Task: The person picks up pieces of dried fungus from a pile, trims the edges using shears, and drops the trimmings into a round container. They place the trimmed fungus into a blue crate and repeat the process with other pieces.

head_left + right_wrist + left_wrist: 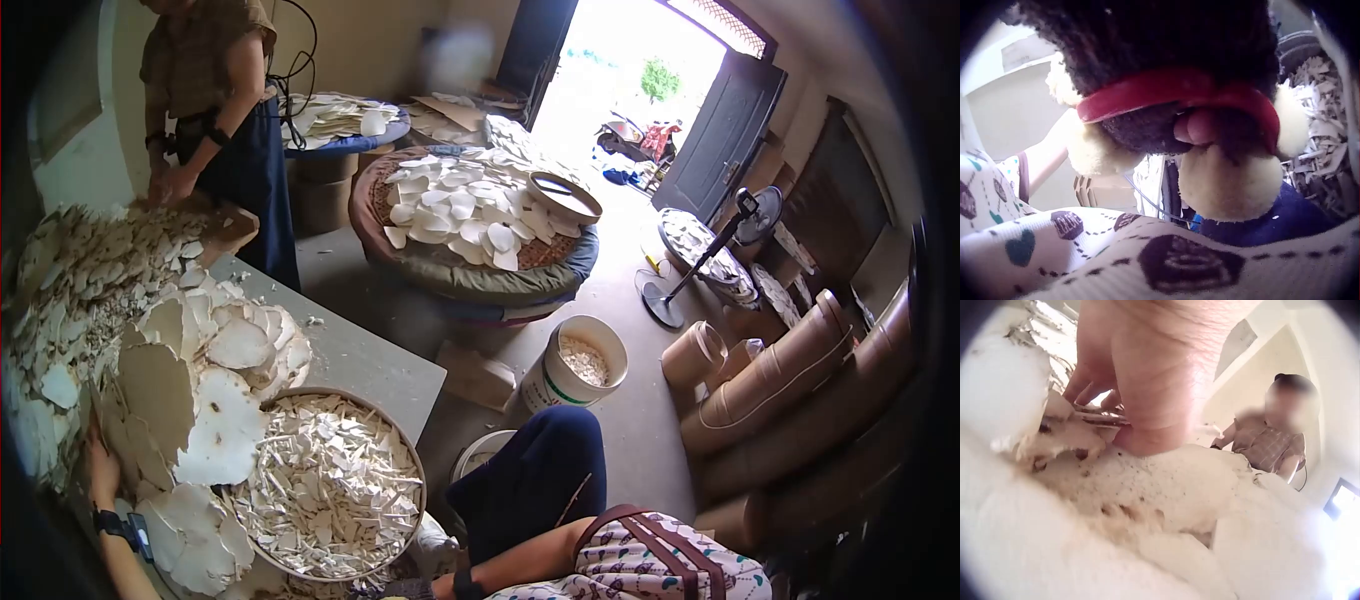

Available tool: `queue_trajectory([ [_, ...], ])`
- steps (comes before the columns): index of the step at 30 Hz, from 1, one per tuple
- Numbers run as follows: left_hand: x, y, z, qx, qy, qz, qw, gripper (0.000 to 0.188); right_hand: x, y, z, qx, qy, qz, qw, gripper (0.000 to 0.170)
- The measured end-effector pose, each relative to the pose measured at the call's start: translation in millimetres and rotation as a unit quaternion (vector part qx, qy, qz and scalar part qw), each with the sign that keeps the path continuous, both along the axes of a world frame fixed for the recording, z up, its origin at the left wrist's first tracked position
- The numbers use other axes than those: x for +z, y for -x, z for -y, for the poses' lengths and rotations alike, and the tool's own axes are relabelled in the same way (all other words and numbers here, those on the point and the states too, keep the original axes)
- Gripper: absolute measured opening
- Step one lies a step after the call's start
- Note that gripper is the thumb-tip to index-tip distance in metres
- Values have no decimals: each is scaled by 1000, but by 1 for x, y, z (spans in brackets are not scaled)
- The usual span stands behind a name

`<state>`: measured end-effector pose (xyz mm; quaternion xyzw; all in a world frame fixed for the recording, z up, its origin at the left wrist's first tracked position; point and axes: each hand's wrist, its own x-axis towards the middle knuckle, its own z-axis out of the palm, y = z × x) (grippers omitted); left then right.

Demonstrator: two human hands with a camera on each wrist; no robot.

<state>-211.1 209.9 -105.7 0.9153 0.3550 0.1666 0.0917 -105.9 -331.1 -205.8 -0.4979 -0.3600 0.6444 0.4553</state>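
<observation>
In the head view my left hand [103, 470] reaches among large white flat slices [225, 425] with brown edges, piled at the left of the table. The left wrist view shows the thumb and fingers of that hand [1141, 381] pinching thin slices [1100, 417] above a broad pale slice [1160, 481]. My right hand [1160, 56], in a dark knit glove with pale foam finger covers [1229, 187], grips red-handled scissors [1147, 94], whose blades are hidden. Near it stands a round basin [421, 475] of narrow white trimmings [330, 480].
Another person [210, 110] stands across the grey table [370, 350]. Beyond it are a round tray [370, 200] heaped with white slices and a white bucket [545, 385] of scraps. Cardboard tubes [770, 370] and a fan [745, 215] stand at right, near an open door [720, 135].
</observation>
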Motion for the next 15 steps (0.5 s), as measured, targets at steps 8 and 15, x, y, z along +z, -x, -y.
queue_trajectory([
  [8,26,-6,41,-6,-67,108,992,53,8,5,5,10,-6,24,1000,28],
  [15,129,7,233,-85,-160,177,967,33,17,18,13,25,-21,48,998,27],
])
